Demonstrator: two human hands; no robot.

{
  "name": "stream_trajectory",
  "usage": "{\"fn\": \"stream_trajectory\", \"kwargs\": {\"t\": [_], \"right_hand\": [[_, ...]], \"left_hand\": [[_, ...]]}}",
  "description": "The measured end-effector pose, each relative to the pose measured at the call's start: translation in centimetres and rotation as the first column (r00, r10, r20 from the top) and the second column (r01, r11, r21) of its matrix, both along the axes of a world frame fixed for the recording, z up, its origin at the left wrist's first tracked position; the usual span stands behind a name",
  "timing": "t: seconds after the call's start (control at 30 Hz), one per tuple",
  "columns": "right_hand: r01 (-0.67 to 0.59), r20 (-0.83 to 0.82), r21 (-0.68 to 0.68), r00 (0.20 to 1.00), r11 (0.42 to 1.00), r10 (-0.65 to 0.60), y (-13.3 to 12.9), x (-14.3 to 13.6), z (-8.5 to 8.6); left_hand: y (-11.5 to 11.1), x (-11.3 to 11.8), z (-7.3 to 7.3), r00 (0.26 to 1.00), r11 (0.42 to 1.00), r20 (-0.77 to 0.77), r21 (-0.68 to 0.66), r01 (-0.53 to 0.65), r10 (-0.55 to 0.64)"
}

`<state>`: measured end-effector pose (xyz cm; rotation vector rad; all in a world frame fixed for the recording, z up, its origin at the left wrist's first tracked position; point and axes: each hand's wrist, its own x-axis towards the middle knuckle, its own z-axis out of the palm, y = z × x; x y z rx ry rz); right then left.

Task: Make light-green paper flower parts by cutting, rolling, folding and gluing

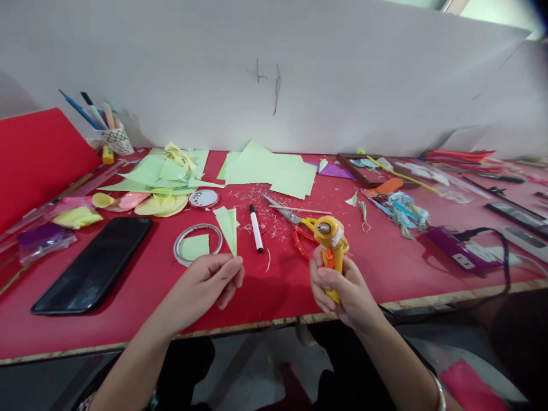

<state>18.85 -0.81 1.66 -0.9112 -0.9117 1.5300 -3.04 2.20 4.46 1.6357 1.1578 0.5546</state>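
My left hand pinches the lower tip of a folded light green paper piece, whose wider end points away from me. Wrapped round the handle of a yellow glue gun is my right hand, with the nozzle facing up and away. Behind the glue gun lie scissors with orange and yellow handles, partly hidden by it. A white marker with a black cap rests between my hands. Beside my left hand, a roll of tape encircles a small green paper square.
A black phone lies at the left. Green paper sheets and a pen cup stand along the wall. Blue tassels, a brown tray and a purple box with a cable are at the right.
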Motion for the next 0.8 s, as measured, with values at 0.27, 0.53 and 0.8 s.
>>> {"fn": "stream_trajectory", "kwargs": {"t": [0.27,0.53,0.8], "right_hand": [[0.005,0.004,-0.014,1.000,1.000,-0.005,0.08,-0.14,0.01],[-0.004,0.022,-0.004,1.000,1.000,0.005,0.12,-0.15,-0.17],[0.012,0.043,-0.020,0.999,1.000,-0.011,0.08,-0.19,-0.08]], "left_hand": [[-0.09,-0.14,-0.24,1.000,1.000,-0.002,-0.001,0.001,-0.001],[-0.01,-0.05,-0.09,1.000,1.000,0.020,-0.004,0.006,-0.006],[-0.14,-0.30,-0.13,1.000,1.000,0.009,-0.008,0.009,-0.009]]}}
